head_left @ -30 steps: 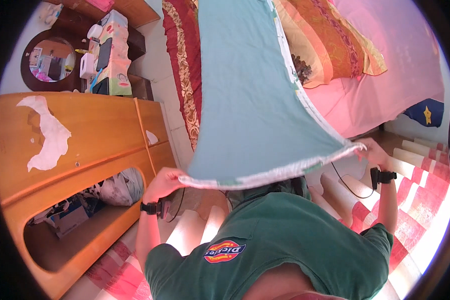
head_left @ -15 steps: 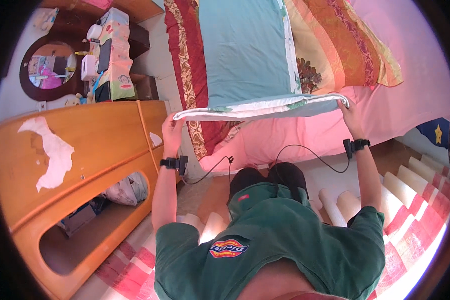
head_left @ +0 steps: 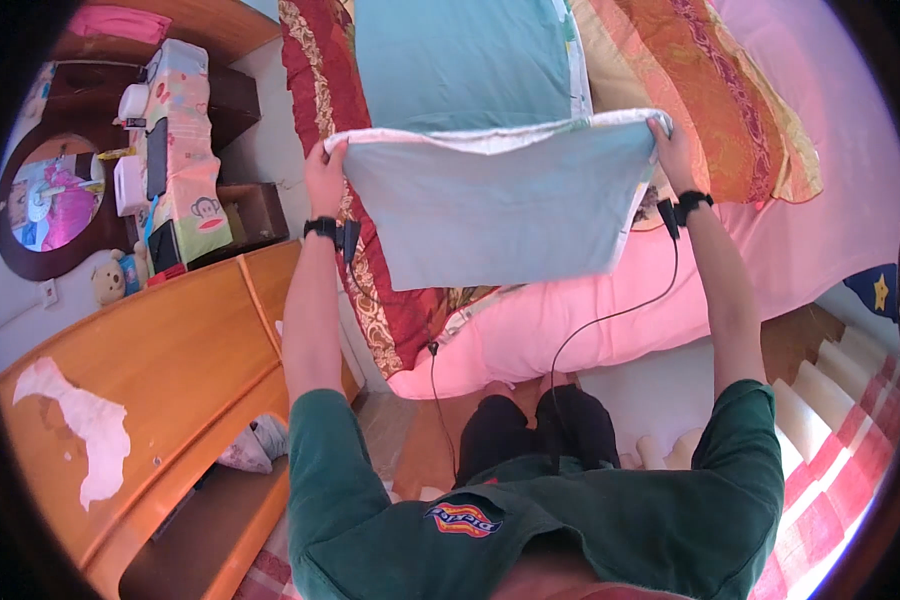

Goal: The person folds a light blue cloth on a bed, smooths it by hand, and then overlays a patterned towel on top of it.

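A blue-grey bed cover (head_left: 500,210) with a white, green-patterned edge lies over the bed, its near part lifted and folded back so that a flap hangs toward me. My left hand (head_left: 325,178) pinches the fold at its left corner. At the right corner, the fingers of my right hand (head_left: 674,155) grip the same fold. Between the two hands the fold sags slightly. Beneath it is a striped bedspread (head_left: 745,110) in red, orange and gold, over a pink sheet (head_left: 540,335). Each wrist wears a black strap with a cable.
On my left stands an orange wooden cabinet (head_left: 200,370) with a torn white patch. Beyond it are a dresser (head_left: 185,130), a round mirror (head_left: 55,195) and a stuffed bear (head_left: 115,278). A red-and-white curtain (head_left: 840,420) hangs at the right. Cables dangle near my legs.
Both hands have moved farther over the bed, carrying the folded edge away from me. More of the hanging flap now shows. My body has come closer to the bed.
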The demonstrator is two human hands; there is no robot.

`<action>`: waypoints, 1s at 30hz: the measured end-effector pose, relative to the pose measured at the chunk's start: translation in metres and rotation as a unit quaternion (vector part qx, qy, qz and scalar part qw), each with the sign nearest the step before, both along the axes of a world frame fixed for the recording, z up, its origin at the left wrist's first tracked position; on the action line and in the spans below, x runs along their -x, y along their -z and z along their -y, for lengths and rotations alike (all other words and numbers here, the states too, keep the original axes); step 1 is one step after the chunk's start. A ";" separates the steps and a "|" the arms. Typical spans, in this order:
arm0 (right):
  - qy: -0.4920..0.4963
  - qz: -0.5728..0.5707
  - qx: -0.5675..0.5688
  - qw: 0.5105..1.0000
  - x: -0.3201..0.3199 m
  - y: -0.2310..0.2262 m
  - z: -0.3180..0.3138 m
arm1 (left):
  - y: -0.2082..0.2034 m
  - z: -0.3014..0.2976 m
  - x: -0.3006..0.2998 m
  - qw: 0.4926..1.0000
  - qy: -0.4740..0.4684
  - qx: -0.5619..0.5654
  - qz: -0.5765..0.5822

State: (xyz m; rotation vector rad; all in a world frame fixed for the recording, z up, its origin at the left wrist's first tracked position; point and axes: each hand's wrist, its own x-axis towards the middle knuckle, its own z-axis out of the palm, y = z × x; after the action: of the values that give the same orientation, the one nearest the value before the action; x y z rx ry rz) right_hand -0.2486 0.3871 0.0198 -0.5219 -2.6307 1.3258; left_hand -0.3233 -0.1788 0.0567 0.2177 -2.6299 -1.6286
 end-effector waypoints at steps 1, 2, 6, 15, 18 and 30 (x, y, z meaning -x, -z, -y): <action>0.018 0.006 0.003 1.000 0.018 0.019 0.000 | 0.024 0.002 0.016 0.999 0.005 -0.009 -0.035; 0.037 0.008 0.005 0.999 0.036 0.033 -0.002 | 0.040 0.001 0.035 0.999 -0.005 0.027 -0.042; 0.055 0.037 -0.028 0.997 0.089 0.085 0.007 | 0.101 0.010 0.080 0.992 -0.032 0.085 -0.082; 0.091 0.011 0.045 0.995 -0.056 0.193 0.056 | 0.190 0.022 -0.009 0.974 -0.119 0.162 0.104; 0.123 0.258 0.069 0.956 -0.171 0.238 0.037 | 0.217 0.011 -0.093 0.954 -0.054 0.201 0.216; 0.194 0.335 0.394 0.834 -0.230 0.194 0.064 | 0.201 0.017 -0.220 0.897 -0.114 -0.143 0.402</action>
State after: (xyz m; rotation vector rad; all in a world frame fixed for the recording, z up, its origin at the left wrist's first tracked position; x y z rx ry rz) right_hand -0.0182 0.3228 -0.1741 -1.8014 -2.0066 2.3437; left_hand -0.1028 -0.1963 -0.1439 1.4361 -2.6340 -2.1569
